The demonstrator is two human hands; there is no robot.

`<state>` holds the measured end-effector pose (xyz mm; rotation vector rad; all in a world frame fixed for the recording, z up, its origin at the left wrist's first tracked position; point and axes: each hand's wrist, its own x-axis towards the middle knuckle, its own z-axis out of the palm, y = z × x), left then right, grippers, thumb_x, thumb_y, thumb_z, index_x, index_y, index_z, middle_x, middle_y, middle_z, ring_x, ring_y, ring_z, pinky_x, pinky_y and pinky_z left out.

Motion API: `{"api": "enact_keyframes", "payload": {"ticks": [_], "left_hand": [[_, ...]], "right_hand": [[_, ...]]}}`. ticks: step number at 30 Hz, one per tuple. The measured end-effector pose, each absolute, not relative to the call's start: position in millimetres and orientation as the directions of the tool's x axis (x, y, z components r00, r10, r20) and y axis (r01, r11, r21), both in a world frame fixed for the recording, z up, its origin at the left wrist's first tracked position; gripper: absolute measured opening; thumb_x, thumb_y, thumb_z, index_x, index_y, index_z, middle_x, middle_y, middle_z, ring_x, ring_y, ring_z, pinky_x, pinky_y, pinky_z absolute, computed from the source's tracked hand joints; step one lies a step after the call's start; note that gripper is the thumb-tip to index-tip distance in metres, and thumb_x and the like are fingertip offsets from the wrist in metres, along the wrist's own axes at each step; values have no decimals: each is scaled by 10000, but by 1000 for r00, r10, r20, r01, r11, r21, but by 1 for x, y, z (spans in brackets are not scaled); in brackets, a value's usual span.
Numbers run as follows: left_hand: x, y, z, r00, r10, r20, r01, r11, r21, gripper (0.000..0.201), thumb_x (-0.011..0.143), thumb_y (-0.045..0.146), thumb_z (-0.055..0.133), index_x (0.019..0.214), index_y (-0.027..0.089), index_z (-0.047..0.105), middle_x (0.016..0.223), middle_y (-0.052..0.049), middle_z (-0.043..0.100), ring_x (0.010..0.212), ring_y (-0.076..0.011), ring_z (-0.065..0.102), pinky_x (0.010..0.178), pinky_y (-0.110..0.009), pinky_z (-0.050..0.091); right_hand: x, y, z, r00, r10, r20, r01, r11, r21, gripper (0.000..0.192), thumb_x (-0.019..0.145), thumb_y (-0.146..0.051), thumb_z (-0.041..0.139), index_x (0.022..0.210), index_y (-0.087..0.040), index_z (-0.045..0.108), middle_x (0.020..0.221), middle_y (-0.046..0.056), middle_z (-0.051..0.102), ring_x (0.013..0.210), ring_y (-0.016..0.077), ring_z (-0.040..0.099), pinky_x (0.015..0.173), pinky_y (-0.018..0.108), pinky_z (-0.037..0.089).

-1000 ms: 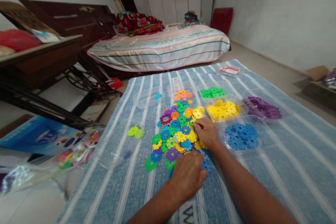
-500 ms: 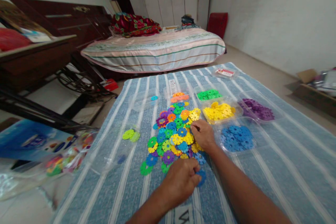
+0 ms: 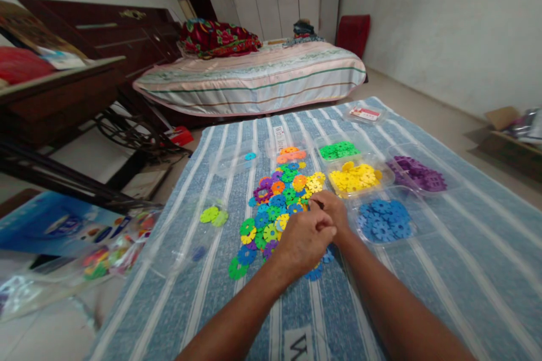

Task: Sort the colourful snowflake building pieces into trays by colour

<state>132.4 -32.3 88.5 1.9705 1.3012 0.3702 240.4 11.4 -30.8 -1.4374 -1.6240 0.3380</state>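
Note:
A mixed pile of colourful flower-shaped plastic discs (image 3: 271, 214) lies in the middle of the cloth. Over its near right part is my left hand (image 3: 302, 240), its fingers curled together. My right hand (image 3: 332, 210) is closed just behind it, against the right side of the pile, and the two hands overlap in view. Whatever lies between the fingertips is hidden. Blue discs (image 3: 313, 274) rest on the cloth below my left wrist. To the right stand clear tubs of yellow discs (image 3: 354, 179), blue discs (image 3: 383, 221), green discs (image 3: 339, 150) and purple discs (image 3: 415, 174).
Orange discs (image 3: 291, 154) sit in a tub behind the pile. Left of it, clear containers hold lime discs (image 3: 214, 215) and a light-blue disc (image 3: 250, 156). A clear box with a red-and-white card (image 3: 365, 114) lies at the far right. Beyond stands a bed (image 3: 254, 82).
My left hand has moved up and away from me, from the near edge of the pile to beside my right hand. The right hand stays at nearly the same spot.

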Motion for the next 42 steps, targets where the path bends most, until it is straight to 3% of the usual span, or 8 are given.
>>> {"api": "enact_keyframes", "payload": {"ticks": [3,6,12,21,31,42], "left_hand": [[121,-42,73,460,865,-201,809,-315,496,200,800,262,476,737,172,644,709,-26,644,718,-170,602,643,-264,412],[123,-54,60,454,861,-229,869,-371,328,208,821,287,475,884,173,637,885,-71,670,846,-228,621,729,-325,446],[136,-66,55,419,875,-241,906,-388,169,283,828,286,493,1068,163,575,1026,-114,610,995,-274,568,840,-399,457],[135,-65,56,465,847,-258,885,-442,143,255,826,259,484,1046,179,586,1063,-103,567,1005,-277,543,848,-417,466],[131,-62,63,515,791,-330,854,-441,274,338,782,199,498,1117,170,527,1163,-100,544,1088,-238,496,938,-359,404],[125,-60,54,484,823,-297,864,-396,311,274,731,225,540,993,162,587,1043,-101,605,995,-240,547,854,-340,414]], "right_hand": [[240,14,-29,99,894,436,649,274,-710,169,773,-206,509,644,-207,619,671,14,585,687,144,516,642,245,381],[239,14,-28,95,896,434,653,273,-707,174,786,-222,505,657,-208,620,690,19,595,709,150,530,670,253,393],[239,11,-24,98,906,412,650,255,-716,182,789,-223,489,656,-207,610,698,21,597,701,151,534,665,258,402],[239,12,-26,98,911,401,648,248,-720,181,789,-231,492,669,-206,626,699,20,596,705,151,535,666,257,399],[239,14,-27,97,905,414,640,262,-723,186,787,-228,491,665,-209,630,703,20,606,717,154,544,682,261,411],[238,13,-26,94,905,416,651,260,-713,179,791,-223,498,664,-210,623,697,19,602,711,149,536,672,256,403]]}}
